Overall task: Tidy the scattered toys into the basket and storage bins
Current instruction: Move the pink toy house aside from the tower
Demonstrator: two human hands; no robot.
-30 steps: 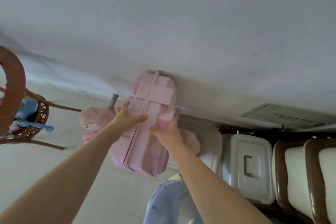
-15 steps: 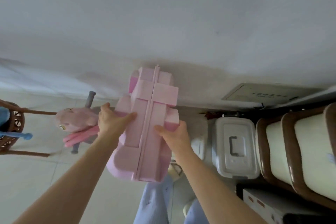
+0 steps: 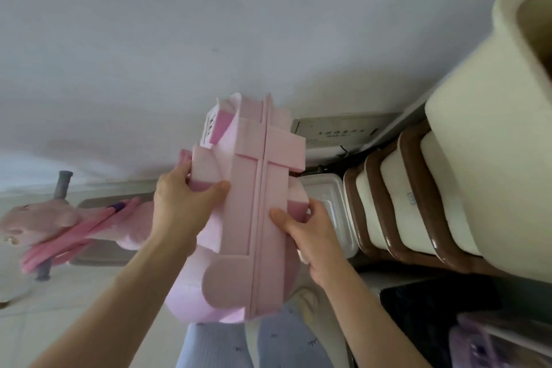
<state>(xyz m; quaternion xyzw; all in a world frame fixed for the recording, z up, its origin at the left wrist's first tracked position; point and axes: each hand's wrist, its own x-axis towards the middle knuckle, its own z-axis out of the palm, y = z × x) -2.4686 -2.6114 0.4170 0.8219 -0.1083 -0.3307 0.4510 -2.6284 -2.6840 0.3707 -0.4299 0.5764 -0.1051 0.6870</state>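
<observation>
Pink blocky plastic toy (image 3: pixel 254 218), ridge down its middle, held up in air; left hand (image 3: pixel 182 206) and right hand (image 3: pixel 304 230) grasp its sides, above pale floor (image 3: pixel 89 308).

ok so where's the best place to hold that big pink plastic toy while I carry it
Grip the pink toy by its stepped side blocks, one hand from each side, as the left hand and right hand do now. It looks long and bulky, and those ledges give the fingers edges to hook.

- Toy block (image 3: pixel 257 218) at centre, between left hand (image 3: pixel 179 209) and right hand (image 3: pixel 304 230).
- Rocking horse (image 3: pixel 59 224) to its left (on floor).
- Lidded bin (image 3: pixel 331 206) and stacked tubs (image 3: pixel 418 203) to its right.
</observation>
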